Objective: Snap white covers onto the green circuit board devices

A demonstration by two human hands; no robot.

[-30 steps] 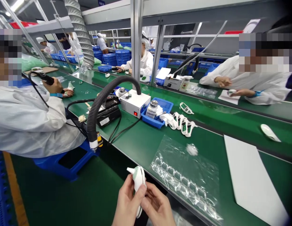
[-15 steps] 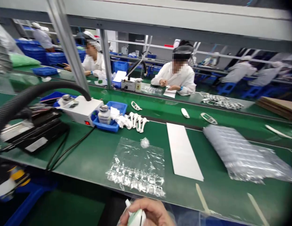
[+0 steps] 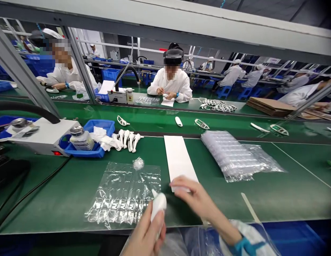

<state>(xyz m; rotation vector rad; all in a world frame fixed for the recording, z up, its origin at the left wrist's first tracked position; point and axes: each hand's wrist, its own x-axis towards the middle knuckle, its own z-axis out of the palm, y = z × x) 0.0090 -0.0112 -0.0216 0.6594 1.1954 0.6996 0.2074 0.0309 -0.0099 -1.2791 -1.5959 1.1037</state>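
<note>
The left hand point(image 3: 147, 232) now holds alone the white pointed plastic device point(image 3: 159, 205); freed right hand point(image 3: 194, 197), loosely spread, overlaps the long white sheet point(image 3: 178, 156).

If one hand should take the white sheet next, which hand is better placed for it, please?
Probably the right hand: it looks empty and open, and overlaps the near end of the white sheet in this view. The left hand is occupied, holding the white device.
</note>
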